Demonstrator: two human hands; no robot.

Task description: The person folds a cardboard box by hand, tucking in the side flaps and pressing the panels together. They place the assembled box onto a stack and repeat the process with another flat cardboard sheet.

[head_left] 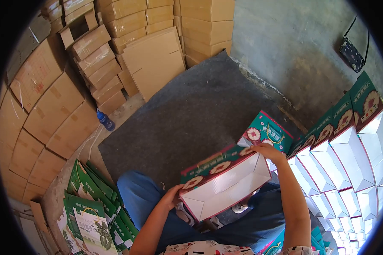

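A green and red printed carton (225, 187) with a white inside lies tilted over my lap, its open side facing me. My left hand (172, 196) grips its left end, fingers closed round the edge. At the upper right corner my right hand (268, 152) holds the same carton, with the fingers over the rim. Just beyond that hand sits a green gift box (270, 131) with a yellow cord handle and flower pictures. The undersides of both hands are partly hidden by the carton.
Rows of white-bottomed green boxes (353, 161) are stacked at the right. Flat green bags (91, 212) lie at the lower left. Brown cardboard boxes (51, 110) line the left and back. A blue bottle (105, 120) stands beside the black mat (174, 119). A small bag (352, 54) hangs on the wall.
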